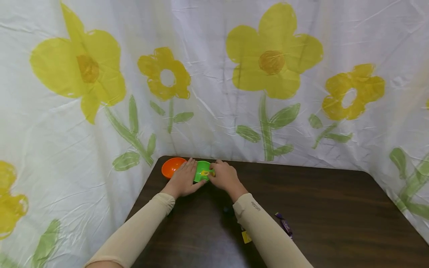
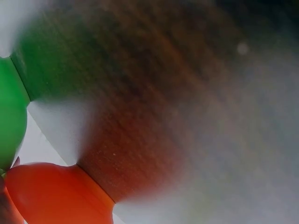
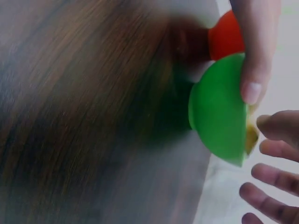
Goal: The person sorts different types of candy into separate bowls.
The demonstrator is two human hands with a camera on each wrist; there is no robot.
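A green bowl point(image 1: 198, 176) stands near the far edge of the table, with an orange bowl point(image 1: 170, 166) to its left. Over the gap between the bowls lies my left hand point(image 1: 183, 178), fingers extended. Its thumb point(image 3: 252, 91) touches the green bowl's rim in the right wrist view. Something small and yellow point(image 3: 252, 137) shows at the green bowl's mouth; its kind cannot be made out. My right hand point(image 1: 225, 176) is at the right side of that bowl, its fingers point(image 3: 275, 179) spread apart beside the yellow thing. The left wrist view shows only the bowls' outer sides.
On the dark wooden table point(image 1: 328, 208), a purple-wrapped bar point(image 1: 285, 225) lies right of my right forearm. A yellow packet point(image 1: 246, 237) sticks out from under that sleeve. Behind the table hangs a white curtain point(image 1: 207, 126) with yellow flowers.
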